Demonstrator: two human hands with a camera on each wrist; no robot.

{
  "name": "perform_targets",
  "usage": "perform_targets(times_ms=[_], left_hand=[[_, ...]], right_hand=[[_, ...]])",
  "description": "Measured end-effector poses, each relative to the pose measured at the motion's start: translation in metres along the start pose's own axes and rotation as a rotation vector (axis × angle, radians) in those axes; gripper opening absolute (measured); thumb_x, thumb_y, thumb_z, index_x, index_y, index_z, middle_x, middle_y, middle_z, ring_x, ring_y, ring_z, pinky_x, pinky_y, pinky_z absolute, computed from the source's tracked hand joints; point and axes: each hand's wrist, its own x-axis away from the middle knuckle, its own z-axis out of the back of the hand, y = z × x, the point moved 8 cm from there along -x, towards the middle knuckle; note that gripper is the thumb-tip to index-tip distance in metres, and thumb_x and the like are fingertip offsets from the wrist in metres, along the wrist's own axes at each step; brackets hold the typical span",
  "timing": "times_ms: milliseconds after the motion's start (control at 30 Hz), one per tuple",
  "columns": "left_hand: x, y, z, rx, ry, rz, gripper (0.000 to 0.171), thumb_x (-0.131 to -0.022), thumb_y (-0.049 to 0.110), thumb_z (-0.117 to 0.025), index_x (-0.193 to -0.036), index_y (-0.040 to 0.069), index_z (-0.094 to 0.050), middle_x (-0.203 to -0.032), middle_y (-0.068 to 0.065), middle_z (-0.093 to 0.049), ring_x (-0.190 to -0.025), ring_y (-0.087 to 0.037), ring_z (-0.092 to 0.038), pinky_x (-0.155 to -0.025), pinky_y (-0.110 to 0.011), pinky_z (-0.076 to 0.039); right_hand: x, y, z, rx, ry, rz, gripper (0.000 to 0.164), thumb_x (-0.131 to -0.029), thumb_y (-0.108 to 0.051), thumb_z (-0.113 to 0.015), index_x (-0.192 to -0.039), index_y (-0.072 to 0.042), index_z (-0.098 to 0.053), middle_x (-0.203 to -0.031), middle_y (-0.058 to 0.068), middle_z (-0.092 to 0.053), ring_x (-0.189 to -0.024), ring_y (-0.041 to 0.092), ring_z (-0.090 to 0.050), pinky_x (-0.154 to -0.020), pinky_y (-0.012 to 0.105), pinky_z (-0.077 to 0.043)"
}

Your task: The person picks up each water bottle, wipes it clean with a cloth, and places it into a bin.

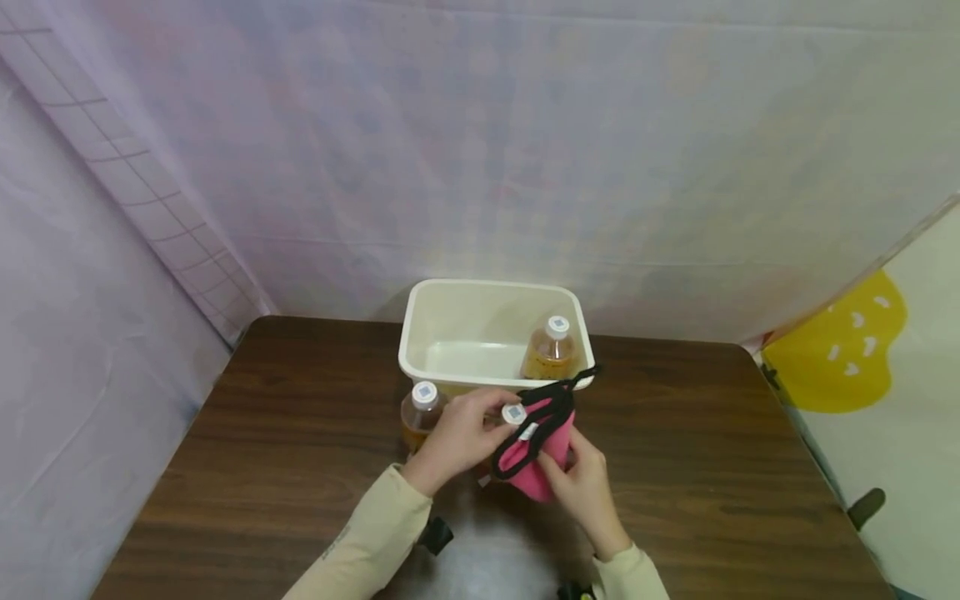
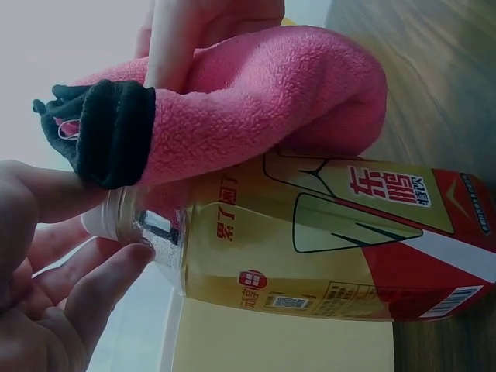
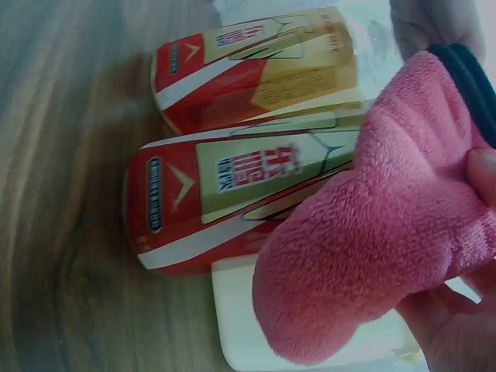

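My left hand grips a bottle of amber drink around its neck, just under the white cap. The bottle stands upright on the table and carries a red and gold label. In my right hand is a pink plush cloth with black edging and a black hanging loop, bunched between thumb and fingers. The cloth lies close against the bottle's side, partly covering it in the right wrist view. Left of the held bottle stands a second bottle of the same kind, partly hidden by my left hand.
Behind the hands, a white plastic bin stands at the back edge of the brown wooden table. One similar bottle is in the bin's right end. Pale curtains hang behind the table.
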Motion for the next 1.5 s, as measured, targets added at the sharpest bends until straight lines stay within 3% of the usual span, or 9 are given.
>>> perform_targets(times_ms=[133, 467, 633, 867, 1067, 1233, 1367, 1500], left_hand=[[0.0, -0.001, 0.0, 0.004, -0.004, 0.015, 0.025, -0.08, 0.009, -0.068, -0.104, 0.005, -0.064, -0.102, -0.007, -0.064, -0.087, -0.016, -0.062, -0.075, -0.024, -0.051], [0.002, 0.0, 0.001, 0.037, 0.0, 0.022, 0.029, -0.078, 0.013, -0.071, -0.105, 0.004, -0.064, -0.103, -0.007, -0.064, -0.089, -0.016, -0.062, -0.075, -0.022, -0.05], [0.002, 0.0, 0.001, 0.042, 0.006, 0.026, 0.028, -0.077, 0.013, -0.071, -0.104, 0.006, -0.064, -0.103, -0.006, -0.065, -0.091, -0.016, -0.061, -0.075, -0.022, -0.05], [0.002, -0.002, -0.003, 0.051, 0.002, 0.027, 0.027, -0.076, 0.015, -0.072, -0.101, 0.008, -0.065, -0.102, -0.003, -0.065, -0.091, -0.015, -0.061, -0.077, -0.022, -0.05], [0.001, -0.002, -0.002, 0.041, 0.001, 0.033, 0.027, -0.076, 0.015, -0.072, -0.101, 0.008, -0.065, -0.102, -0.004, -0.065, -0.092, -0.016, -0.061, -0.077, -0.024, -0.051], [0.002, -0.002, -0.001, 0.026, 0.003, 0.038, 0.028, -0.076, 0.015, -0.072, -0.102, 0.007, -0.065, -0.103, -0.004, -0.065, -0.09, -0.017, -0.062, -0.077, -0.024, -0.05], [0.002, -0.002, -0.001, 0.028, 0.002, 0.039, 0.029, -0.076, 0.015, -0.072, -0.103, 0.007, -0.064, -0.103, -0.005, -0.065, -0.09, -0.017, -0.062, -0.077, -0.024, -0.05], [0.002, -0.002, -0.002, 0.033, -0.002, 0.036, 0.029, -0.077, 0.014, -0.072, -0.104, 0.005, -0.064, -0.104, -0.006, -0.065, -0.089, -0.018, -0.063, -0.076, -0.024, -0.05]], right_hand=[[-0.002, -0.009, 0.001, -0.009, -0.004, -0.024, 0.024, -0.063, 0.015, -0.071, -0.083, 0.007, -0.062, -0.069, 0.013, -0.064, -0.065, -0.001, -0.054, -0.052, 0.015, -0.046], [0.026, 0.046, -0.009, -0.098, 0.018, -0.133, 0.025, -0.065, 0.016, -0.067, -0.088, 0.008, -0.06, -0.077, 0.019, -0.065, -0.071, -0.008, -0.054, -0.055, 0.012, -0.049], [0.041, 0.066, -0.018, -0.068, -0.019, -0.198, 0.025, -0.066, 0.016, -0.066, -0.09, 0.009, -0.06, -0.082, 0.022, -0.065, -0.076, -0.003, -0.056, -0.062, 0.013, -0.05], [0.062, 0.094, -0.029, -0.021, -0.089, -0.316, 0.024, -0.069, 0.009, -0.069, -0.092, 0.005, -0.061, -0.082, 0.015, -0.066, -0.074, 0.0, -0.056, -0.059, 0.02, -0.05], [0.054, 0.073, -0.025, -0.001, -0.066, -0.311, 0.023, -0.067, 0.014, -0.067, -0.087, 0.008, -0.06, -0.078, 0.018, -0.065, -0.071, 0.0, -0.056, -0.057, 0.021, -0.05], [0.051, 0.07, -0.023, -0.048, -0.063, -0.322, 0.023, -0.069, 0.014, -0.066, -0.09, 0.01, -0.059, -0.081, 0.021, -0.065, -0.073, -0.002, -0.056, -0.06, 0.019, -0.052], [0.042, 0.061, -0.017, -0.128, -0.033, -0.298, 0.025, -0.071, 0.013, -0.066, -0.094, 0.011, -0.059, -0.085, 0.023, -0.064, -0.076, -0.005, -0.055, -0.061, 0.016, -0.051], [0.031, 0.048, -0.009, -0.162, 0.018, -0.215, 0.024, -0.07, 0.013, -0.066, -0.093, 0.01, -0.059, -0.081, 0.021, -0.063, -0.072, -0.006, -0.056, -0.057, 0.013, -0.05]])
